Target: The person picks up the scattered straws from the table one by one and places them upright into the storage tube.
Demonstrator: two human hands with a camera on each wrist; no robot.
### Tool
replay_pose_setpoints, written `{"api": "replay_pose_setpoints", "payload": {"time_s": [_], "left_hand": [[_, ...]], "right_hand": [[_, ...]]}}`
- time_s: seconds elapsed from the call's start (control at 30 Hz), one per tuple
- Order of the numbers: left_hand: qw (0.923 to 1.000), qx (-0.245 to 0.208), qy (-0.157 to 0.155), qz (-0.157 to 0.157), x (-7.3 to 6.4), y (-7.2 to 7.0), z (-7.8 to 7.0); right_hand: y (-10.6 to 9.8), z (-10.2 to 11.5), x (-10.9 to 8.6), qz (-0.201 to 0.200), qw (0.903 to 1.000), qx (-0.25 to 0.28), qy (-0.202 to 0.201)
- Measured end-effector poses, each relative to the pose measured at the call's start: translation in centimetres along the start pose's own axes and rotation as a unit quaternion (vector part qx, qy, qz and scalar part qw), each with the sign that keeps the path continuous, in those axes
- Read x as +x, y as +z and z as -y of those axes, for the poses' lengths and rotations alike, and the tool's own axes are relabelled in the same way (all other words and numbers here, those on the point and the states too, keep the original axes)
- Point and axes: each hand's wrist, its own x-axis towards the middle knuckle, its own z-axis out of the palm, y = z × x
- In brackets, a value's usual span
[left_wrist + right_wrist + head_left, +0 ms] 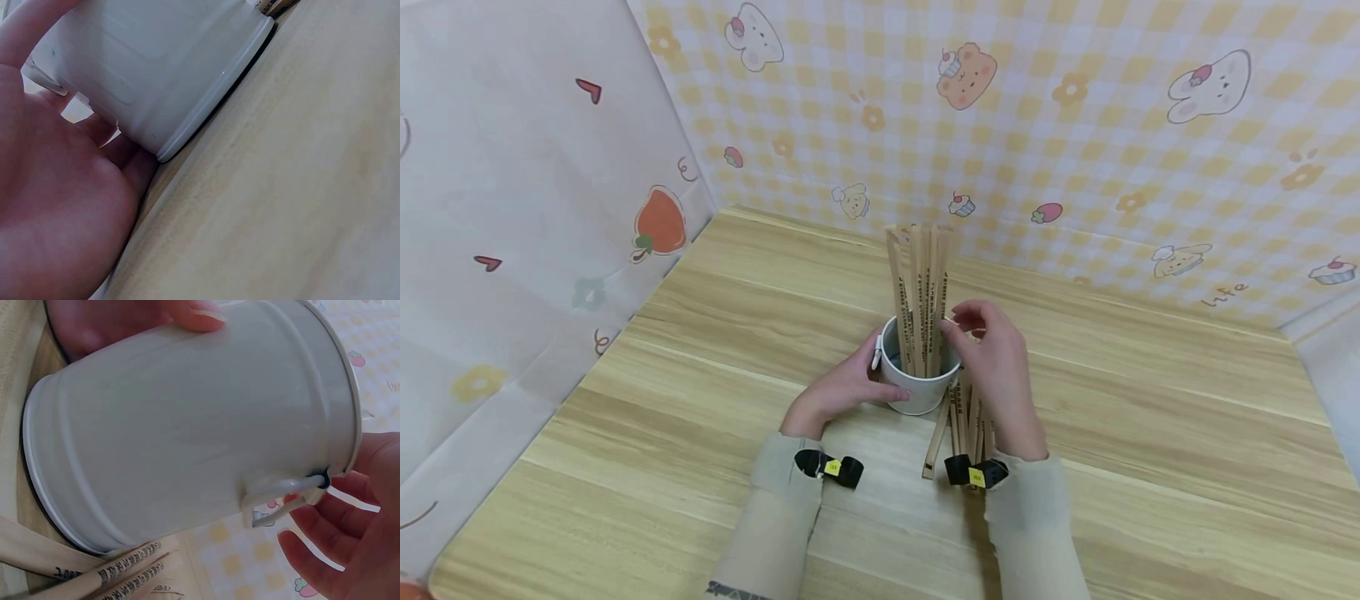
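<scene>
A small white metal bucket (917, 393) stands upright on the table, holding several chopsticks in printed brown paper sleeves (917, 292). My left hand (842, 387) grips the bucket's left side, thumb across the front and fingers behind it. At the right of the rim is my right hand (996, 350), its thumb by the rightmost sleeve. Its other fingers (337, 531) are loosely bent beside the bucket's side handle lug (284, 490); the thumb tip is hidden there. More sleeved chopsticks (958, 425) lie beside the bucket's base, partly under the right forearm.
The wood-grain table (662, 417) extends on both sides of the arms. A yellow checked cloth (1075, 142) with cartoon prints hangs behind it, and a white printed cloth (535, 167) borders the left edge. Black straps with cameras (831, 467) sit on both wrists.
</scene>
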Motion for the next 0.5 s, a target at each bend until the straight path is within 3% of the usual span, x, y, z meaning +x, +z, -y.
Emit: {"api": "replay_pose_setpoints", "payload": {"time_s": [0.23, 0.5], "left_hand": [[1.0, -0.005, 0.005, -0.002, 0.2, -0.1, 0.6], [0.9999, -0.011, 0.002, 0.0, 0.0, 0.0, 0.1]], "right_hand": [[-0.8, -0.5, 0.1, -0.012, 0.9998, 0.016, 0.008], [-1.6, -2.5, 0.5, -0.016, 0.9989, 0.014, 0.041]]}}
